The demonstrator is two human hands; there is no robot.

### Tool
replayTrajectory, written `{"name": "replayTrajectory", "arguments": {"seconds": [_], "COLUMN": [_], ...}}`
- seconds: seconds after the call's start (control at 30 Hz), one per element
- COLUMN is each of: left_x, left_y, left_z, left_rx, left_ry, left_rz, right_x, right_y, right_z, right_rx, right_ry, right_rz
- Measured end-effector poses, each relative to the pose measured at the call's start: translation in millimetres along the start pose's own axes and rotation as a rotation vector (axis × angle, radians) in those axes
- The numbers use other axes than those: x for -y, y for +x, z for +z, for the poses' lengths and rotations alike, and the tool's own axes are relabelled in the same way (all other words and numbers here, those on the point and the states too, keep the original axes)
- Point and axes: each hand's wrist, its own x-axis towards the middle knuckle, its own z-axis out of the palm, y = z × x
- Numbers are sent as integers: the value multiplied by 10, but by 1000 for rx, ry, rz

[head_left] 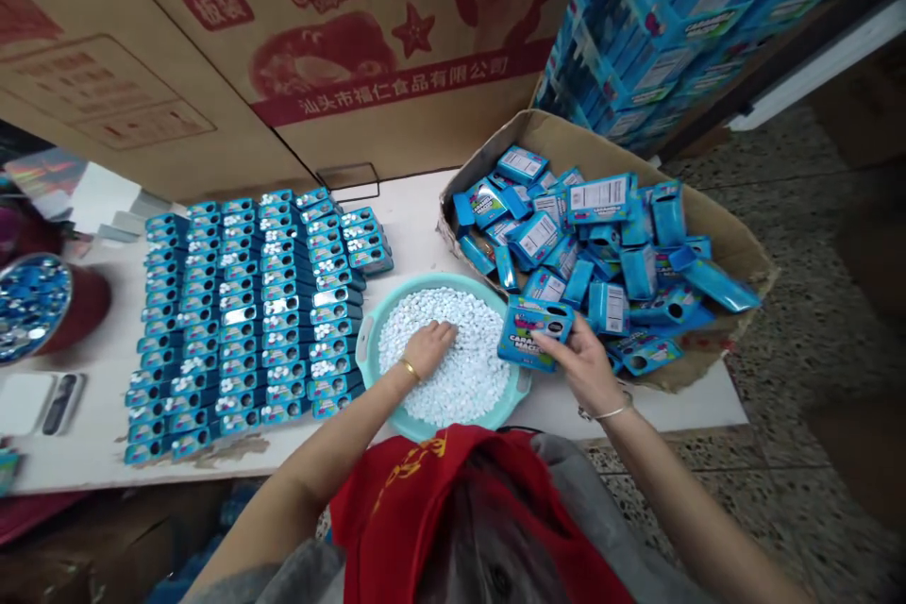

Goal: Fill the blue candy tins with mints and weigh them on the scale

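A turquoise basin full of small white candies stands in front of me. My left hand dips into the candies with its fingers curled and close together; the fingertips are partly buried. Over the basin's right rim, my right hand grips a small blue candy box between thumb and fingers, its printed front facing up. To the left stand rows of similar blue boxes, each with a dark round hole at the top and many with white candies showing on them.
At the right, a cut-open cardboard carton holds a heap of blue boxes. Large printed cartons line the back, beside stacked wrapped blue packs. A dark red tub of shiny blue pieces sits at the far left of the white table.
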Motion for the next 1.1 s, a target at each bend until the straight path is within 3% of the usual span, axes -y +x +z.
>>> {"name": "replayTrajectory", "arguments": {"seconds": [0.13, 0.27, 0.37, 0.5, 0.6, 0.7, 0.83, 0.93, 1.03, 1.1], "left_x": [-221, -215, -134, -117, -223, -410, -745, -1027, -1242, -1268], "left_y": [-194, -363, -505, -708, -782, -760, -660, -602, -592, -615], "left_z": [207, 149, -121, -680, -1077, -1358, -1572, -1656, -1703, -1714], "left_rx": [32, 27, -6, -120, -127, -60, 92, 142, 143, 140], "left_ry": [-110, -217, -277, -342, -257, -90, 239, 435, 503, 493], "left_rz": [27, 47, 78, 165, 212, 208, 142, 76, 61, 77], "right_x": [-236, -351, -401, -438, -451, -462, -488, -521, -568, -601], "right_y": [-252, -304, -293, -244, -204, -187, -192, -197, -196, -190], "right_z": [-92, -105, -86, -8, 108, 238, 346, 372, 378, 375], "right_rx": [-49, -67, -73, -60, 7, 74, 104, 117, 127, 128], "right_ry": [61, -43, -227, -509, -617, -666, -714, -724, -718, -714], "right_rz": [34, -58, -210, -439, -542, -606, -657, -660, -656, -654]}}
